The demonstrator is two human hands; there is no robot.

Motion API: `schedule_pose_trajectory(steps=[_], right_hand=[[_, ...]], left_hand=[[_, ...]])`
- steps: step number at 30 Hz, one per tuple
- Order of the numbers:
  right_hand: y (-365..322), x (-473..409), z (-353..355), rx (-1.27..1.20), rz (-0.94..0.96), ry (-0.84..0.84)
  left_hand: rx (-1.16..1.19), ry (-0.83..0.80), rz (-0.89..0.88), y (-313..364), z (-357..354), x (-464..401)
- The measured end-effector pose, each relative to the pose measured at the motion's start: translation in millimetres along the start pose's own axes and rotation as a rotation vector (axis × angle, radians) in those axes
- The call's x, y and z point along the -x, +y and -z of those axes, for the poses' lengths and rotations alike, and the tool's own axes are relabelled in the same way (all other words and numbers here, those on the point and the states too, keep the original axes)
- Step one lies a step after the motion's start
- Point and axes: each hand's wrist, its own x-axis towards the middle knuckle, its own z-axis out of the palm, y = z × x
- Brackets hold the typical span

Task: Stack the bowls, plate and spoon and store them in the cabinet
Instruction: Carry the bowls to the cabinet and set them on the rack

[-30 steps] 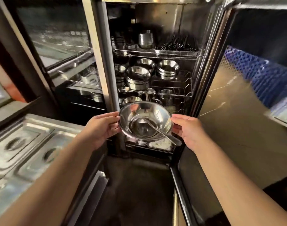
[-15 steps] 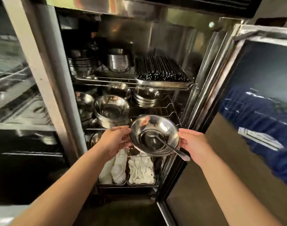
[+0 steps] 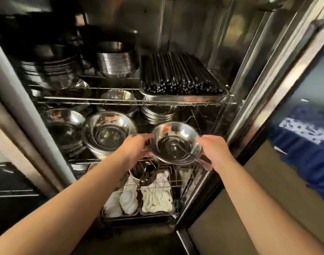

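Observation:
A steel bowl stack (image 3: 173,138) with a spoon (image 3: 191,155) lying inside is held between both hands at the front of the open cabinet's middle wire shelf (image 3: 194,116). My left hand (image 3: 137,148) grips its left rim and my right hand (image 3: 213,150) grips its right rim. The spoon's handle sticks out over the near right rim. Any plate under the bowls is hidden. To its left on the same shelf stands another pile of steel bowls (image 3: 108,132).
The top shelf carries a tray of black chopsticks (image 3: 179,78) and stacks of metal dishes (image 3: 115,61). Below are a small pot (image 3: 144,173) and trays of white cloths (image 3: 155,197). The cabinet door (image 3: 268,111) stands open at right.
The bowl stack has moved forward and up into the cabinet, from in front of the lower shelf to the middle shelf level. The view has closed in on the cabinet.

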Motion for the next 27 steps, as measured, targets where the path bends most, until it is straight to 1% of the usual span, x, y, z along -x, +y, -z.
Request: schedule_pose_trajectory(steps=[2, 5, 11, 18, 21, 24, 27], right_hand=[[0.8, -13.3, -1.9, 0.104, 0.020, -0.008], [4.1, -31.0, -4.8, 0.207, 0.091, -0.018], [9.4, -67.7, -13.9, 0.319, 0.085, -0.022], [24.8, -86.6, -26.8, 0.297, 0.046, 0.028], [28.2, -90.1, -30.4, 0.260, 0.051, 0.045], [30.6, -92.1, -32.6, 0.244, 0.058, 0.041], [31.6, -93.3, -34.1, 0.264, 0.064, 0.037]], left_hand=[[-0.018, 0.033, 0.015, -2.7, -10.9, -12.3], [-0.105, 0.032, 0.017, -4.9, -22.9, -25.5], [-0.184, 0.058, 0.016, -6.8, -35.1, -57.2], [-0.161, 0.084, 0.058, -23.1, -37.6, -87.5], [-0.186, 0.068, 0.037, -30.3, -38.0, -95.5], [-0.116, 0.108, 0.013, -37.7, -37.6, -103.3], [-0.148, 0.057, 0.018, -43.0, -31.7, -109.3]])
